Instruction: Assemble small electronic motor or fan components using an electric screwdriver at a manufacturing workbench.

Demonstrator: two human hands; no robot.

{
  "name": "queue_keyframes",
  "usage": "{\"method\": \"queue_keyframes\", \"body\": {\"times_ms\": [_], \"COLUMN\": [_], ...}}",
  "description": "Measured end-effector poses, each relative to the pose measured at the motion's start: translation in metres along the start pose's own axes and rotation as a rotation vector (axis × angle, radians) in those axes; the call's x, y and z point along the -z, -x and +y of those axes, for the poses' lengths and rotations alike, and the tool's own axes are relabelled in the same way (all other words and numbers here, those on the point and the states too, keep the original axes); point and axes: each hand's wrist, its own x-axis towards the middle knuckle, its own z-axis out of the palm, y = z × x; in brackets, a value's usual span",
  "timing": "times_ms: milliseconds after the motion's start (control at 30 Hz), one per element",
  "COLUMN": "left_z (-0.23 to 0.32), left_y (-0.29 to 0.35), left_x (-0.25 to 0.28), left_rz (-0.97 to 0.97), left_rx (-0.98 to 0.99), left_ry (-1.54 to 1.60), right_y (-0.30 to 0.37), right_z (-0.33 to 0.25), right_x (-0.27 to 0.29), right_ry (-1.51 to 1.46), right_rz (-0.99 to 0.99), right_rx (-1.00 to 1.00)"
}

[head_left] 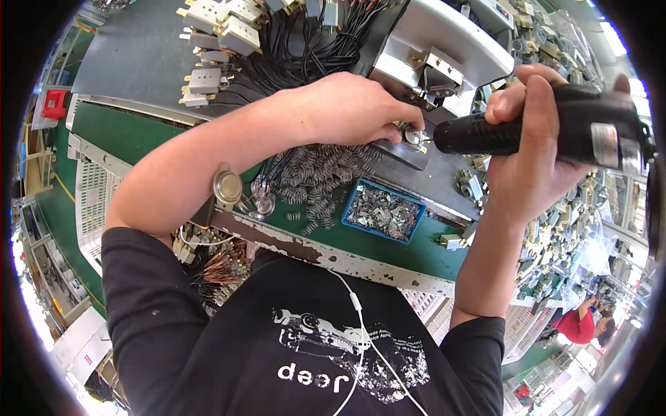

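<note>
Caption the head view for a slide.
Left hand holds a small metal part near springs; right hand grips a black tool.

Green workbench with a chipped white edge

A loose heap of coiled silver wire springs lies on the green top, near a blue rectangular tray of small metal pieces. On the dark grey flat surface beyond sit pale grey blocks with brass-coloured prongs and a tangle of black cables. More grey and brass-coloured blocks pile up at the right.
</note>
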Motion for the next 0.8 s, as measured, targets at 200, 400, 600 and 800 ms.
{"method": "queue_keyframes", "body": {"times_ms": [200, 400, 600, 800], "left_z": [-0.001, -0.002, 0.002, 0.0], "left_y": [-0.002, 0.0, 0.002, 0.006], "left_x": [-0.002, -0.005, -0.008, -0.017], "left_rz": [0.065, 0.055, 0.049, 0.112], "left_rx": [-0.072, -0.09, -0.068, -0.062], "left_ry": [-0.027, -0.016, -0.048, -0.15], "right_y": [0.005, 0.006, 0.007, -0.002], "right_z": [0.001, 0.004, -0.004, 0.006], "right_x": [-0.001, -0.002, 0.003, 0.01], "right_ry": [-0.037, 0.027, 0.107, -0.04], "right_rz": [0.059, 0.042, 0.009, -0.07], "right_rx": [0.028, 0.025, -0.013, 0.074]}}
